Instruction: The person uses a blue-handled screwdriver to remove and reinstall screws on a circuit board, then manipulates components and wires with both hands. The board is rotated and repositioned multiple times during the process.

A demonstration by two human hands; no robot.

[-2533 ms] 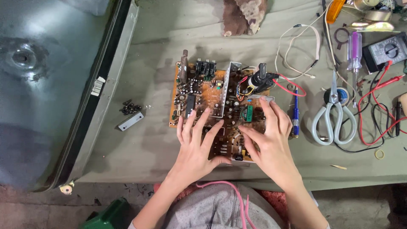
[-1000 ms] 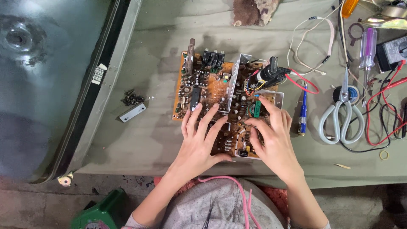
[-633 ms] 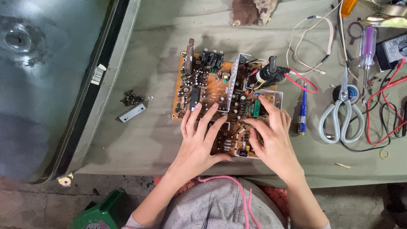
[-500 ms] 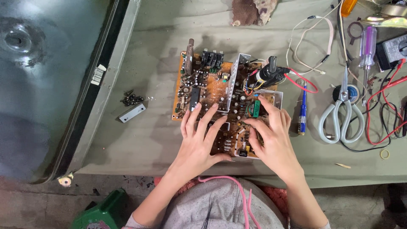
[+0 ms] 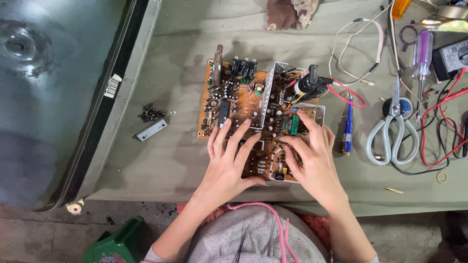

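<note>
Little is shifted since earlier: the circuit board (image 5: 253, 122) is pinned flat under the spread left hand (image 5: 229, 163) and right hand (image 5: 312, 160), nothing gripped.

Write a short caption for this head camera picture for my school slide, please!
Both hands, left hand and right hand, rest on an orange circuit board beside scissors on a green table.

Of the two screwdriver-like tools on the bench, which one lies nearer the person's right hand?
The slim blue pen-shaped tester screwdriver, just beside the right hand; the clear purple-handled screwdriver lies farther away.
</note>
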